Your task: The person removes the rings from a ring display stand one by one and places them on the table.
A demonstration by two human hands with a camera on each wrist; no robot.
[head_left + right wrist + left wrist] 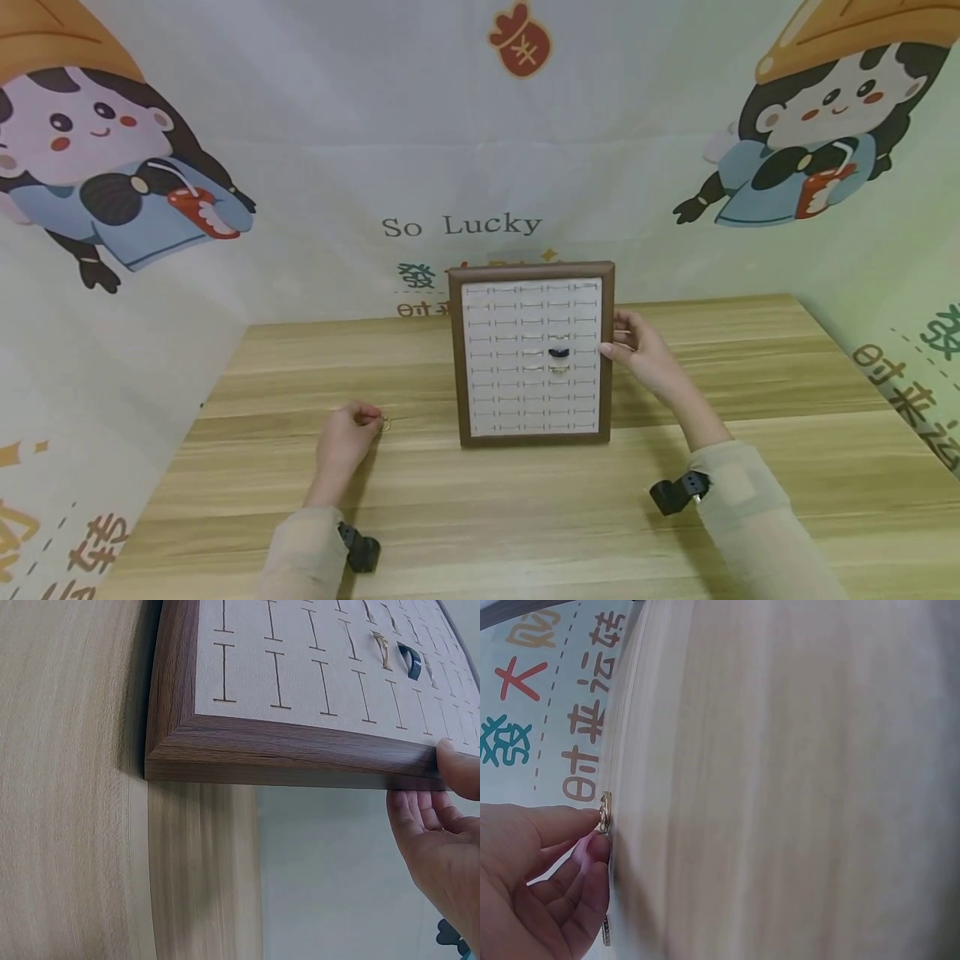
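1. Left hand (347,437): we record a fine pinch, fingertips closed on a gold-toned ring (605,812), low over the wood-grain tabletop (517,525).
2. Ring position: left of the ring display board (531,354) and well apart from it; we see a strip of tabletop between the ring and the frame's left edge.
3. A narrow metallic band (606,931) shows beside the lower fingers in the left wrist view; we cannot tell whether it is held or lying.
4. Right hand (637,354): we note a grip on the board's right edge above mid-height, thumb on the front of the brown frame (277,746), other fingers reaching behind.
5. Board stance: roughly upright, lower edge at the tabletop. Its top edge overlaps the printed backdrop (337,183) in the head view.
6. On the pale slotted face, fourth column from the left, we count a dark blue ring (410,661) between a gold ring (381,650) and a silver-toned ring (429,671).
7. Room: we see tabletop in front of the board and on both sides; behind, the table's far edge meets the backdrop.
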